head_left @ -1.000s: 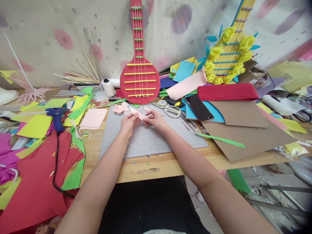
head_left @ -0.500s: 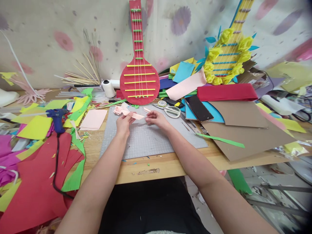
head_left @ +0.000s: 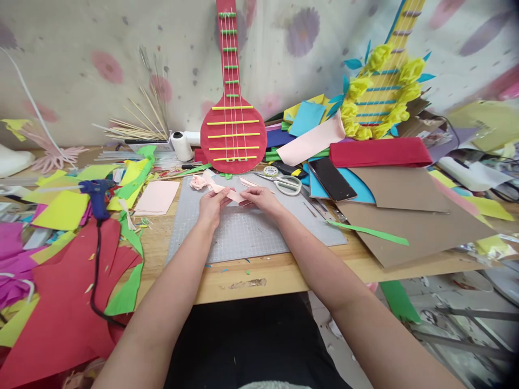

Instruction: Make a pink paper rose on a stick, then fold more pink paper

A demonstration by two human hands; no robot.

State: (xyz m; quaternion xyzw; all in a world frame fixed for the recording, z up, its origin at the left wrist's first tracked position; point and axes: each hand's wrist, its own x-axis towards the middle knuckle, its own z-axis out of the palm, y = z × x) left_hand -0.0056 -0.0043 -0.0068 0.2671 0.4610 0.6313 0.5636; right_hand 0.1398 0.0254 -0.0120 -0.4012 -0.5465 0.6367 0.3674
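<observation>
Between my two hands, over the grey cutting mat, a pale pink paper strip is stretched. My left hand pinches it near its left part, fingers closed. On the strip's right end, the fingers of my right hand are closed too. A crumpled pale pink paper flower lies on the mat just beyond my left hand. More thin pink strips lie behind my right hand. White-handled scissors rest to the right of them.
A red paper lute stands behind the mat. To the left are a blue glue gun, pink sheets and red paper. On the right lie a black phone, brown card and a green strip.
My right hand has closed on the right end of the pink strip. My left hand has shifted slightly right, and the view has moved a little.
</observation>
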